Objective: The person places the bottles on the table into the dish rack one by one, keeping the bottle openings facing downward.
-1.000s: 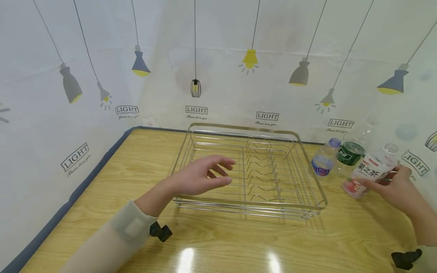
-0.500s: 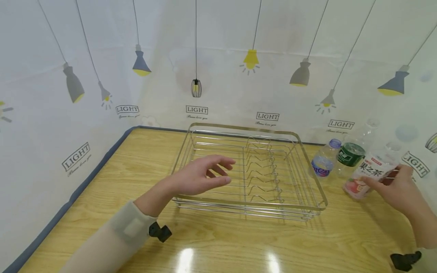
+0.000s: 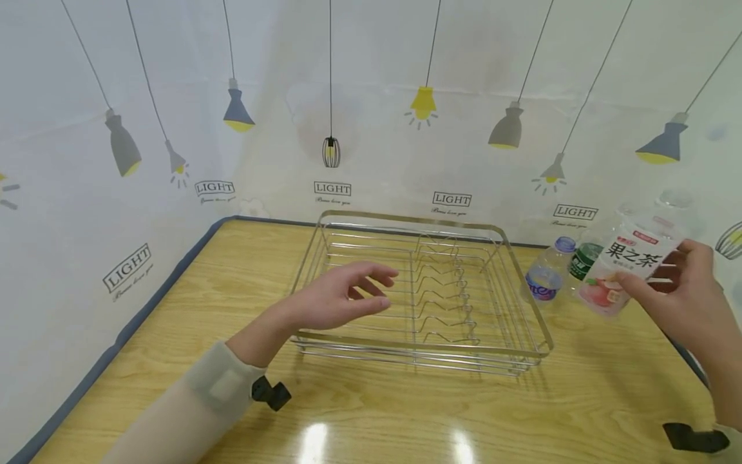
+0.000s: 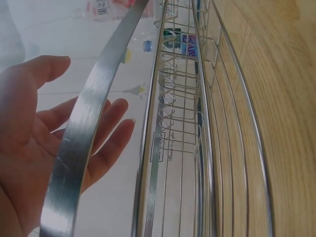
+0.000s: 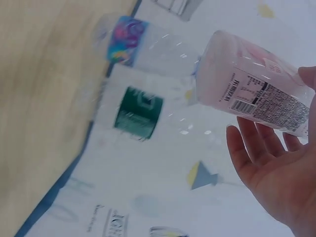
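My right hand (image 3: pixel 690 290) grips a clear plastic bottle (image 3: pixel 628 267) with a white and pink peach label, thumb across its front. The bottle tilts and hangs above the table; its base and barcode side (image 5: pixel 247 91) show in the right wrist view. Just beyond it stand a small bottle with a purple label (image 3: pixel 545 276) and a larger clear bottle with a green label (image 3: pixel 584 259), partly covered by the held one. My left hand (image 3: pixel 342 295) hovers over the near left part of a wire dish rack (image 3: pixel 417 348), fingers loosely bent and holding nothing.
The rack stands on a wood-grain table (image 3: pixel 191 361), with a row of wavy wire dividers (image 3: pixel 446 296) inside. A pale cloth wall (image 3: pixel 382 148) printed with lamps rises behind and beside the table. Small black cameras are strapped to both wrists.
My right hand has lifted the peach-label bottle off the table, up and slightly closer to the green-label bottle, which it now overlaps. My left hand has stayed in place.
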Available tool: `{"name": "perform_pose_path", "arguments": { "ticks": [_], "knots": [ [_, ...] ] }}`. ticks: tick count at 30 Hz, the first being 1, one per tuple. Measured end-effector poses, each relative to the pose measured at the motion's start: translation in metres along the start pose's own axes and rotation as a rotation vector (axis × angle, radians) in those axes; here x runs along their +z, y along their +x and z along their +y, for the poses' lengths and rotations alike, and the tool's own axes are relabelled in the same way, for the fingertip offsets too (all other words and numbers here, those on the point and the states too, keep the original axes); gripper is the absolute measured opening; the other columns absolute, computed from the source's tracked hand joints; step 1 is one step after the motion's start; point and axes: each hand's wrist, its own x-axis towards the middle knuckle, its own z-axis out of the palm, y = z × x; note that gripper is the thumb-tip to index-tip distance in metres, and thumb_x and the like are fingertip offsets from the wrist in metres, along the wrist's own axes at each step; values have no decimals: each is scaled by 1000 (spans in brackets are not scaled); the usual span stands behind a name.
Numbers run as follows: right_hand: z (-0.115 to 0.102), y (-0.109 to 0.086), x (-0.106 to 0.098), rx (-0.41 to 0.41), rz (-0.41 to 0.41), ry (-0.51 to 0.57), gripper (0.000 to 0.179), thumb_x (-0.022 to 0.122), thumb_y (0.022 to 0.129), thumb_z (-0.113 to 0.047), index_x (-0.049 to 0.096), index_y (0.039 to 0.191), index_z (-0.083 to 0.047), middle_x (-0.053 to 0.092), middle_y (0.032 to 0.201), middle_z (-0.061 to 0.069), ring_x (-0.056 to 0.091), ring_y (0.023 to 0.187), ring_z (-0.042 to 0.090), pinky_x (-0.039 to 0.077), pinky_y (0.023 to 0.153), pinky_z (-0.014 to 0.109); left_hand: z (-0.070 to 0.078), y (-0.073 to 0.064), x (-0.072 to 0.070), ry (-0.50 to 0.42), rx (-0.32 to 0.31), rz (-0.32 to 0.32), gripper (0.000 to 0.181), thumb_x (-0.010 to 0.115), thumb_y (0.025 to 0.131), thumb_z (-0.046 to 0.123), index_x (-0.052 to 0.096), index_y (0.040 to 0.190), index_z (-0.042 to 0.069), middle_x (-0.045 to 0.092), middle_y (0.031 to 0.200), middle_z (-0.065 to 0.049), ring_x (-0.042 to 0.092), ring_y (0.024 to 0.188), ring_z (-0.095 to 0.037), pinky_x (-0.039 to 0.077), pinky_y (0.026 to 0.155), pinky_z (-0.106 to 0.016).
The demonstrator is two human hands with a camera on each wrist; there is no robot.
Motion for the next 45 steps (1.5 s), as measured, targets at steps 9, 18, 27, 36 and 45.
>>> {"name": "perform_pose_path", "arguments": {
  "ticks": [9,18,27,36,45],
  "knots": [
    [-58,-3,10,-206,11,98,82,76,101,-11,28,168,-18,47,123,-23,50,103,-7,37,85,0,1,2,-2,-13,11,21,51,68,110,31,56,158,18,65,150,-2,69,131,-21,59,109,-42],
    [-105,5,36,-375,-81,106,83,84,93,-8,44,165,-20,65,128,1,58,104,-1,45,86,6,-1,6,-4,-36,1,34,49,68,110,30,57,157,18,67,148,-2,69,130,-21,58,109,-44],
    [-148,7,71,-478,-214,102,84,86,94,-11,43,166,-18,68,134,15,67,113,33,55,95,41,2,13,-3,-95,-7,67,55,72,108,31,55,159,21,67,148,-2,70,129,-22,58,110,-46],
    [-167,4,103,-586,-334,153,75,86,96,-14,49,162,-18,68,137,7,67,108,24,62,90,46,7,21,1,-352,-14,129,65,80,102,20,51,160,20,60,151,-7,71,127,-25,62,103,-45],
    [-170,1,112,-596,-430,84,70,85,97,-23,54,160,-24,65,139,4,61,104,19,60,78,33,11,21,-1,-544,-2,160,68,78,97,2,51,159,14,61,141,-15,73,112,-21,65,86,-36]
  ]
}}
